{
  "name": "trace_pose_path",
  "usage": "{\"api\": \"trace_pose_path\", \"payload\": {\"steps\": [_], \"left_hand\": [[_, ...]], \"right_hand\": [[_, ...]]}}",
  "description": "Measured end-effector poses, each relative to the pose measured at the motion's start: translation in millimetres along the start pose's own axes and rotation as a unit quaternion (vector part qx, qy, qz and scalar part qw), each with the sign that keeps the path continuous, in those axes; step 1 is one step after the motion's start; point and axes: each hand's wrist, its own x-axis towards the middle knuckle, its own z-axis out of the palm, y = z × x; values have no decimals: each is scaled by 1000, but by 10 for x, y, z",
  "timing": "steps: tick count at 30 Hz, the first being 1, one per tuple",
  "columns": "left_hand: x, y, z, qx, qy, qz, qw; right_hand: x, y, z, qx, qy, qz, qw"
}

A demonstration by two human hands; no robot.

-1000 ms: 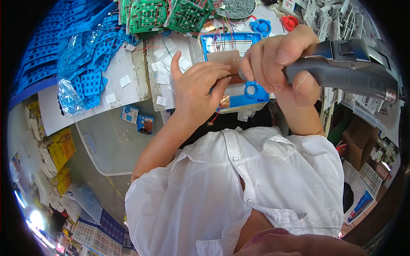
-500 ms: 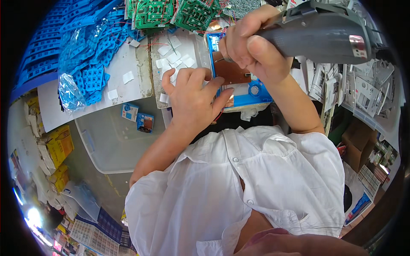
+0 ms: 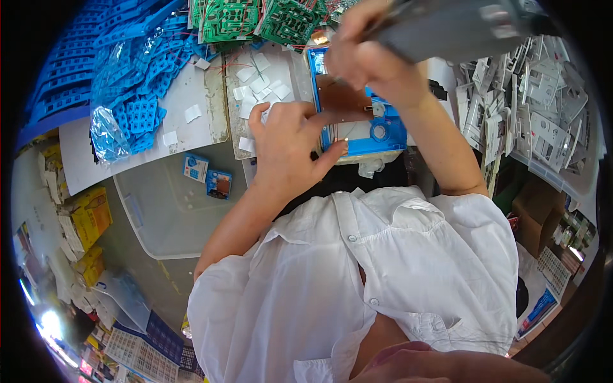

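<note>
A blue plastic housing (image 3: pixel 400 139) lies in front of me with a brown circuit board (image 3: pixel 348 102) inside it. My left hand (image 3: pixel 285 143) is at its left side, fingers apart; the index finger reaches over the board and the thumb rests near the lower left corner. My right hand (image 3: pixel 383 67) is closed around a dark grey electric screwdriver (image 3: pixel 453 29), held over the upper part of the housing. It is blurred by motion, and my fingers hide its tip. Several small white pieces (image 3: pixel 260 83) lie beside my left hand.
Green circuit boards (image 3: pixel 230 19) with thin red wires are stacked at the back. Blue plastic parts (image 3: pixel 137 121) are heaped at left, some in a clear bag. White plastic parts (image 3: pixel 549 131) fill a bin at right. A translucent tub (image 3: pixel 166 230) sits below the table edge.
My right hand and the electric screwdriver have moved up and slightly left. My left index finger and thumb have shifted slightly on the housing, which has hardly moved.
</note>
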Motion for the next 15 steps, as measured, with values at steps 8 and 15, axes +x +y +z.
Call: {"api": "trace_pose_path", "payload": {"steps": [8,15], "left_hand": [[-330,32,-239,-68,-95,-68,991],[-512,229,-77,-142,-147,-137,969]], "right_hand": [[-110,-739,-554,-82,125,-152,977],[-628,-388,-511,-315,269,-211,885]]}}
